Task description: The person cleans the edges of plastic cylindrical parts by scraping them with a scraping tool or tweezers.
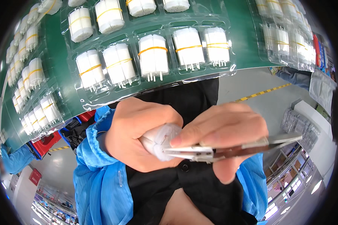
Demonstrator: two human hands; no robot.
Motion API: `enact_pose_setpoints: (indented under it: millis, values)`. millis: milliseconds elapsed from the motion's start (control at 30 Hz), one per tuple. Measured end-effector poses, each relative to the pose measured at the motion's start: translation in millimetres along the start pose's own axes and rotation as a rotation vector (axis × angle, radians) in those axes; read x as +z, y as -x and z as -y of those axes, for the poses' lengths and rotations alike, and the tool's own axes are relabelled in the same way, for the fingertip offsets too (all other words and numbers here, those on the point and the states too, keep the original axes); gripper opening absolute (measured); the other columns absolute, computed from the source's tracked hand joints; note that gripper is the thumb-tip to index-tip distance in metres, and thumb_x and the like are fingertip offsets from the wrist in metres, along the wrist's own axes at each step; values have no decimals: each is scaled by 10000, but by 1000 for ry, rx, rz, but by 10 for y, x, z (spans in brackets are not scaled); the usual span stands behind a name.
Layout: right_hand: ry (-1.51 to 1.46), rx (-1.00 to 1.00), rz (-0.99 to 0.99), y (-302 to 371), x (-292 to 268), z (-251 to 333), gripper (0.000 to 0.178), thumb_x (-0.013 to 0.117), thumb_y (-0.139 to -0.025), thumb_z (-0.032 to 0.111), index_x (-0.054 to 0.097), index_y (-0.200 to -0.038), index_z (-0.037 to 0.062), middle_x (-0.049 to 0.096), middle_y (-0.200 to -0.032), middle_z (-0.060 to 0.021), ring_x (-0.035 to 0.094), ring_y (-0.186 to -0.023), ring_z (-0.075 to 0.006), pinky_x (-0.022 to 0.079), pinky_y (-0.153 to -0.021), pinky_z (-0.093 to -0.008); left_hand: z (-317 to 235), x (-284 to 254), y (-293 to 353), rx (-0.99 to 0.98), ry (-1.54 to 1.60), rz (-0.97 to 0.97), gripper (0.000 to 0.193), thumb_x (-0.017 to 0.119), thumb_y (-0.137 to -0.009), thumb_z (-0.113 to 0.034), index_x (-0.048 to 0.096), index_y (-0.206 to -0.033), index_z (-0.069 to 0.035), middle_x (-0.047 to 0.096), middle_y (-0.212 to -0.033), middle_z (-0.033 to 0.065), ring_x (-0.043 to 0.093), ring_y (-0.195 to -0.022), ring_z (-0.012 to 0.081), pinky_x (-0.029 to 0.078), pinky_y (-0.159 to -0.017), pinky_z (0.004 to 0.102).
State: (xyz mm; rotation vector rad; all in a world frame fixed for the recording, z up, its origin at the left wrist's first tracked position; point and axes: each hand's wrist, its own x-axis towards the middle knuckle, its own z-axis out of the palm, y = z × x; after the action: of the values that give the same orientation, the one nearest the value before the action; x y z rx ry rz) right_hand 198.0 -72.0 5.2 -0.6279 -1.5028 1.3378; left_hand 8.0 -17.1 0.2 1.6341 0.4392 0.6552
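Note:
My left hand [137, 120] is wrapped round a white cylindrical bundle [157, 142], whose end faces up out of the fist. In my right hand [231, 122] is a pair of metal pliers [202, 153], with its narrow jaws against the bundle's end. Whether the jaws pinch a part of it is too small to tell. Both hands are in front of my chest, just off the edge of the green table [244, 45]. Closest to them on the table is a clear plastic tray [101, 101] of white bundles [153, 56] with yellow bands and thin white prongs.
More clear trays of banded bundles stand at the table's left [35, 71] and right [281, 37]. A red stool [47, 144] is beside the table at the left, near another person's blue sleeve [17, 159]. Yellow-and-black tape [263, 92] marks the grey floor.

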Motion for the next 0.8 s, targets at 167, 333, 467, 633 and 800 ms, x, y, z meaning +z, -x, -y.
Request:
enact_pose_setpoints:
  millis: [167,333,467,633,800]
  values:
    - [10,-205,-74,-78,52,-76,442,653,-834,281,455,-975,-89,610,-870,-338,663,-735,-355,558,-611,-377,102,-6,46,-5,252,109,294,802,-607,-143,580,-762,-28,571,-607,74,554,-469,240,382,-409,266]
    - [-129,-126,-128,23,68,-88,426,668,-825,290,494,-907,-90,612,-882,-334,664,-735,-351,557,-606,-390,105,5,70,-13,267,137,307,804,-605,-146,576,-770,-23,561,-607,64,556,-474,243,378,-409,265]
    - [0,-180,-124,31,63,-87,422,673,-821,313,514,-842,-78,621,-870,-319,660,-690,-331,555,-574,-368,108,29,83,-28,296,141,296,796,-613,-137,572,-769,-24,555,-611,66,558,-483,249,385,-418,269]
    - [351,-183,-172,-55,151,-2,408,685,-809,296,524,-806,-79,633,-738,-285,645,-581,-299,543,-502,-337,112,-10,58,-41,141,176,290,794,-612,-130,572,-768,-28,564,-626,80,561,-505,265,405,-434,291]
    - [-90,-170,-47,-88,-40,-52,437,595,-873,290,414,-1012,-83,599,-780,-337,666,-690,-353,571,-554,-401,24,3,36,-68,173,-9,351,816,-590,-150,596,-824,-8,586,-640,69,592,-538,232,437,-476,276]
